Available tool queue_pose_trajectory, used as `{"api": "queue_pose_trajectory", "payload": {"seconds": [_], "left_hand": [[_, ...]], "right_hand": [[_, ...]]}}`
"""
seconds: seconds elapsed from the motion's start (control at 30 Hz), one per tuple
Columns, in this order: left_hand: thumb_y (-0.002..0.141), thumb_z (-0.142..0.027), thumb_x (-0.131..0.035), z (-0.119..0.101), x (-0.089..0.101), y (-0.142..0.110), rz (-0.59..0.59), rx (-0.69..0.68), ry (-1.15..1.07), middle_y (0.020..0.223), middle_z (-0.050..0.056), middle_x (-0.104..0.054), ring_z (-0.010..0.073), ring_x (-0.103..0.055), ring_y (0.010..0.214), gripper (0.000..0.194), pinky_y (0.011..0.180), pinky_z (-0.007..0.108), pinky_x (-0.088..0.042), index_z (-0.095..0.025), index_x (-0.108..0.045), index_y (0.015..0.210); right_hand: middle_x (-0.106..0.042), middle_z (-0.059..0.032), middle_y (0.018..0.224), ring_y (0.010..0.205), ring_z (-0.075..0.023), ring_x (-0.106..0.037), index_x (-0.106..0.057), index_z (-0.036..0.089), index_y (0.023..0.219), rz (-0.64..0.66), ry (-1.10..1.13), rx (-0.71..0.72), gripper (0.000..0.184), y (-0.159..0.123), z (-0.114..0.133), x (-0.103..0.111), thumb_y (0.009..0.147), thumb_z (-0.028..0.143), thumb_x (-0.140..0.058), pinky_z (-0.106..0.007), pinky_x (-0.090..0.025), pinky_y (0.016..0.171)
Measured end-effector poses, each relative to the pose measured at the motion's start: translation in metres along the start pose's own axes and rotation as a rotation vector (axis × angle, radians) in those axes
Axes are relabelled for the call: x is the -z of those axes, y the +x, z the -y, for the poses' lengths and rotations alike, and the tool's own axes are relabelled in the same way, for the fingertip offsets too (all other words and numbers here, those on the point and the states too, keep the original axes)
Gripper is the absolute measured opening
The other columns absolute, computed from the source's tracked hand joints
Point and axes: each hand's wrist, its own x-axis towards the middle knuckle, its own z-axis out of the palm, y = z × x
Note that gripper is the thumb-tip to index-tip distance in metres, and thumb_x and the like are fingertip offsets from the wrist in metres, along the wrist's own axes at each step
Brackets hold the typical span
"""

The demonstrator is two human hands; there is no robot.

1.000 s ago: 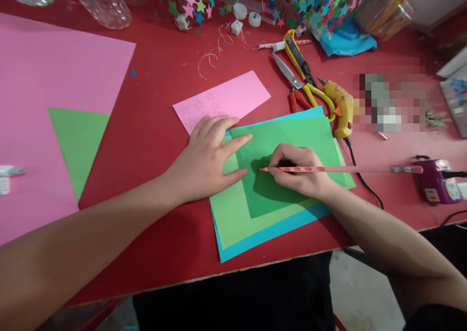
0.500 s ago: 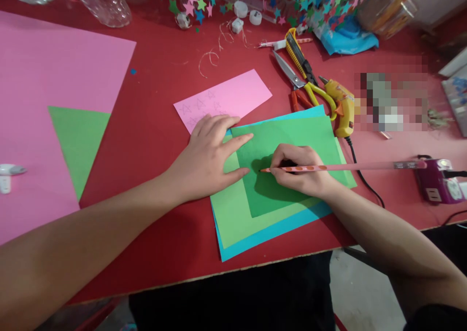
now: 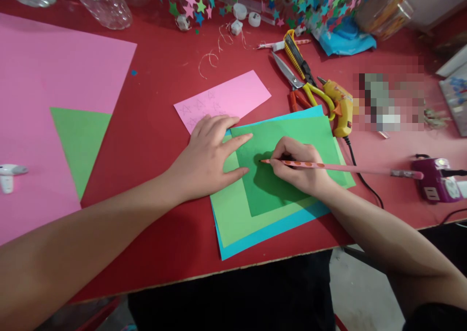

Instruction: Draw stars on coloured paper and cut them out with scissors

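My right hand [image 3: 301,168] is closed around a pink pencil [image 3: 343,167], its tip at the dark green paper [image 3: 292,127]. Under that sheet lie a light green paper [image 3: 233,224] and a blue paper [image 3: 251,244], both showing at the edges. Spread flat, my left hand [image 3: 215,151] rests across the left side of the stack, thumb and forefinger on the dark green sheet. Its other fingers cover the lower edge of a pink paper strip [image 3: 233,97] with several stars drawn on it. No mark shows clearly at the pencil tip.
Behind the stack lie scissors [image 3: 292,76], a yellow box cutter [image 3: 297,54] and a yellow glue gun [image 3: 341,107]. A purple power socket [image 3: 434,178] sits at right. Large pink paper [image 3: 73,68] and a green piece [image 3: 82,144] cover the left. Plastic bottles [image 3: 100,3] lie behind.
The pencil tip and my right hand have shifted slightly up the dark green sheet, away from me. My left hand stays in place.
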Motion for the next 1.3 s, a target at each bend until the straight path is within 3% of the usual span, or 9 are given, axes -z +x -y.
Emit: {"api": "queue_pose_trajectory", "payload": {"seconds": [0.6,1.3], "left_hand": [[0.085,-0.045,-0.063,0.0017,-0.0014,-0.0006,-0.012,-0.009,-0.024,0.145,0.015,-0.04,0.0366,-0.034,0.137,0.054,0.114,0.061,-0.024,-0.022,-0.055,0.132],[0.085,-0.044,-0.061,0.0004,-0.0003,0.0001,-0.002,-0.006,-0.002,0.144,0.015,-0.04,0.0357,-0.034,0.137,0.053,0.115,0.059,-0.024,-0.02,-0.055,0.132]], "right_hand": [[-0.049,0.0051,0.059,0.051,-0.0073,-0.037,-0.045,0.02,0.065,0.054,0.021,0.024,0.016,0.0006,0.0017,0.0044,0.072,0.009,-0.054,-0.023,-0.028,0.049],[-0.054,0.0044,0.063,0.053,-0.007,-0.043,-0.05,0.019,0.068,0.056,0.029,0.054,0.013,-0.0002,-0.0007,-0.0001,0.076,0.01,-0.057,-0.022,-0.031,0.05]]}}
